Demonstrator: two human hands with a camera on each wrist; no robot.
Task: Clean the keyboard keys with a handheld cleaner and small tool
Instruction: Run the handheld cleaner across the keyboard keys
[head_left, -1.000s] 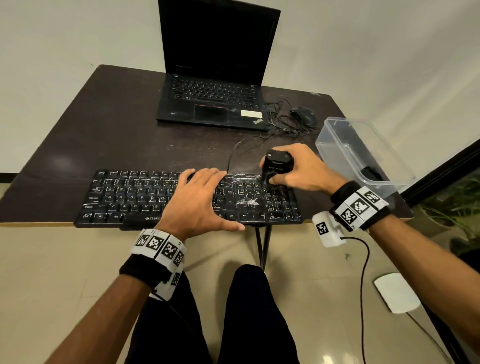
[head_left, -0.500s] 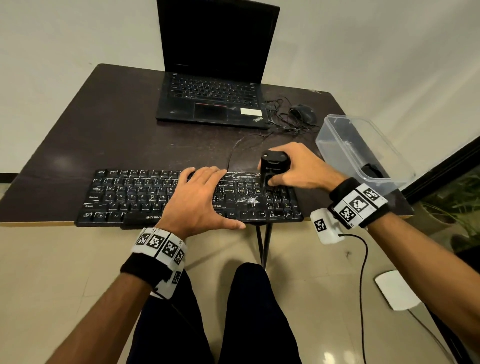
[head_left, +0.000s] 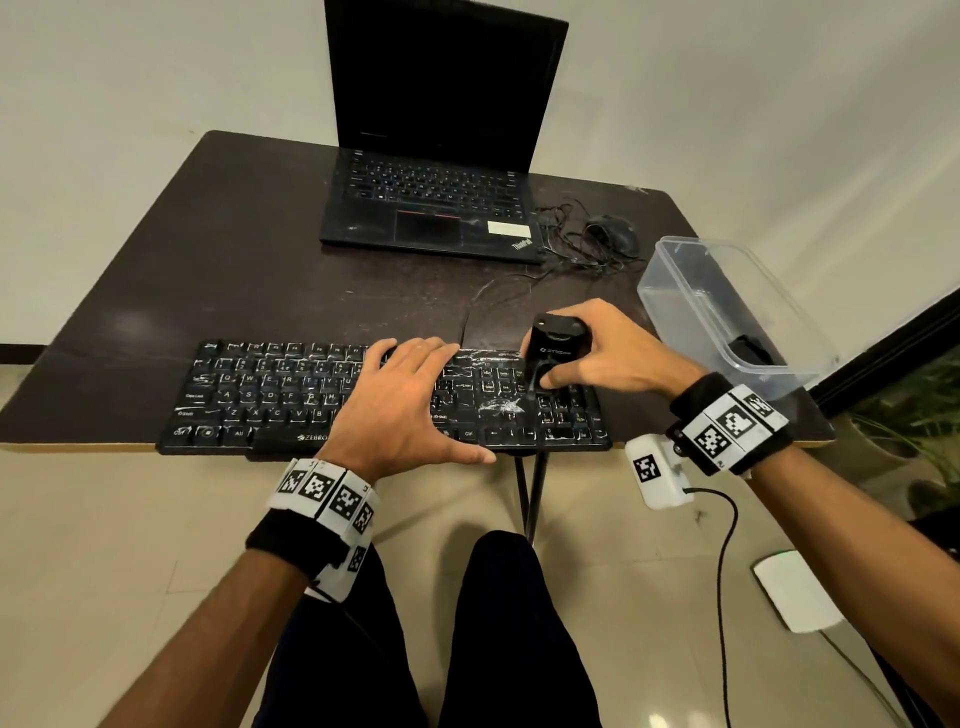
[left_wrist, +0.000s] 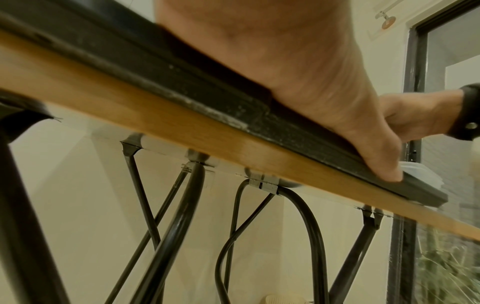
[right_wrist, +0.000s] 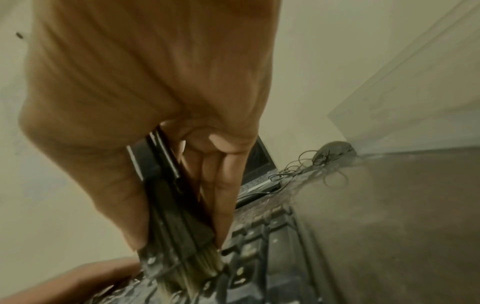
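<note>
A black keyboard (head_left: 270, 395) dusted with white debris lies along the table's near edge. My left hand (head_left: 400, 400) rests flat on its middle, fingers straight, thumb on the front rim (left_wrist: 384, 170). My right hand (head_left: 602, 353) grips a black handheld cleaner (head_left: 556, 353) upright over the keys by the number pad. In the right wrist view the cleaner (right_wrist: 166, 195) ends in pale brush bristles (right_wrist: 197, 269) that touch the keys. A white clump of debris (head_left: 501, 406) sits above the arrow keys. No separate small tool is in view.
An open black laptop (head_left: 431, 208) stands at the back of the dark table (head_left: 156, 270). A wired mouse (head_left: 613, 234) with tangled cable lies to its right. A clear plastic box (head_left: 727, 312) holding a dark object sits at the right edge. My knees are below the table.
My right hand with the cleaner has shifted slightly toward the back of the keyboard. The left hand has stayed flat on the keys.
</note>
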